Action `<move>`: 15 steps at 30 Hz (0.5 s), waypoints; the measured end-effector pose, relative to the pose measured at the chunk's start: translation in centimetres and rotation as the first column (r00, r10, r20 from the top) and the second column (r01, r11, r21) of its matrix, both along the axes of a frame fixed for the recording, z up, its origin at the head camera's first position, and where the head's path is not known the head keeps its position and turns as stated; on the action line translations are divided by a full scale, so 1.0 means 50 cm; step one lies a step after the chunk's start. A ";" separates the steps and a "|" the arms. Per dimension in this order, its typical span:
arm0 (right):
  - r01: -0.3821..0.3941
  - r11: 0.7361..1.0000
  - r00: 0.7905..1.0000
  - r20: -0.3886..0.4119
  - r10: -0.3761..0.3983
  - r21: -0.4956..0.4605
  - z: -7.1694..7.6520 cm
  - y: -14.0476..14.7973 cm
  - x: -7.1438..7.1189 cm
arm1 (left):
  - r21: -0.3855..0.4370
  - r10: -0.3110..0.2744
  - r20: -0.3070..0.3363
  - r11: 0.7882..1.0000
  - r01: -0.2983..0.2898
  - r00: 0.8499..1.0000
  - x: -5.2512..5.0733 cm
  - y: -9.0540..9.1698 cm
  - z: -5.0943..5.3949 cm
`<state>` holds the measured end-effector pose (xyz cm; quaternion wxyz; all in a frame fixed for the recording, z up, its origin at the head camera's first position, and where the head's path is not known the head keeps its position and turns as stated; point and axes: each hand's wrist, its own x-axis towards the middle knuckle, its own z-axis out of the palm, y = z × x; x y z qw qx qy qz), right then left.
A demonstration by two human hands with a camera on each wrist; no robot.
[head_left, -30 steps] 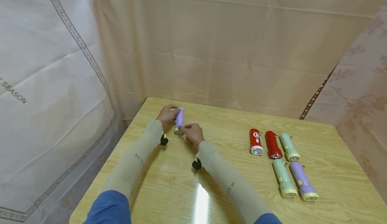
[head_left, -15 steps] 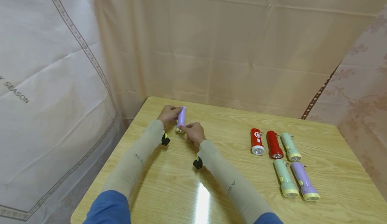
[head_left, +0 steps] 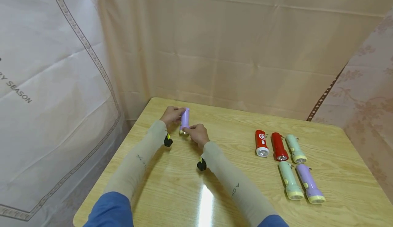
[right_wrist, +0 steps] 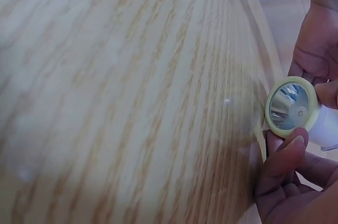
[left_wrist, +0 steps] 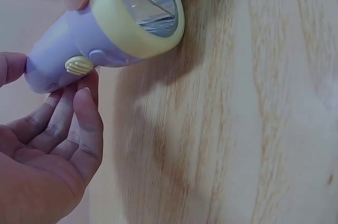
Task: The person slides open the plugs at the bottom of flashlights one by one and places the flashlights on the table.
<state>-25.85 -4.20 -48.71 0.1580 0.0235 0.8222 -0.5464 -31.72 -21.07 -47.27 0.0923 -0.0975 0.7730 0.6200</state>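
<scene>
A purple flashlight (head_left: 185,118) with a pale yellow head lies near the far left of the table, its lens end toward the person. My left hand (head_left: 172,115) grips its rear part, thumb on one side and fingers below. At the head end, my right hand (head_left: 198,134) pinches the yellow rim between thumb and fingers. The left wrist view shows the yellow switch (left_wrist: 79,65) on the body and the reflective lens (left_wrist: 153,5). In the right wrist view the flashlight's round lens (right_wrist: 288,106) faces the camera, close to the tabletop.
On the right side of the wooden table (head_left: 172,186) lie a red-and-white flashlight (head_left: 261,142), a red one (head_left: 278,146), two pale green ones (head_left: 295,148) and another purple one (head_left: 309,182). Cloth curtains (head_left: 215,49) hang behind and beside the table.
The purple flashlight has shifted very slightly right, with both hands still on it. The whole head view has drifted a little. The flashlights on the right lie as before.
</scene>
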 end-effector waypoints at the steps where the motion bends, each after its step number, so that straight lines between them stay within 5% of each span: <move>1: -0.001 1.000 1.000 0.001 0.001 0.001 0.000 0.001 0.000 | -0.001 -0.001 -0.001 1.000 0.001 1.000 0.001 0.001 0.001; 15: 0.014 0.999 1.000 0.020 -0.013 -0.030 -0.010 0.008 0.000 | 0.045 -0.003 0.016 0.999 0.002 1.000 0.007 0.008 -0.002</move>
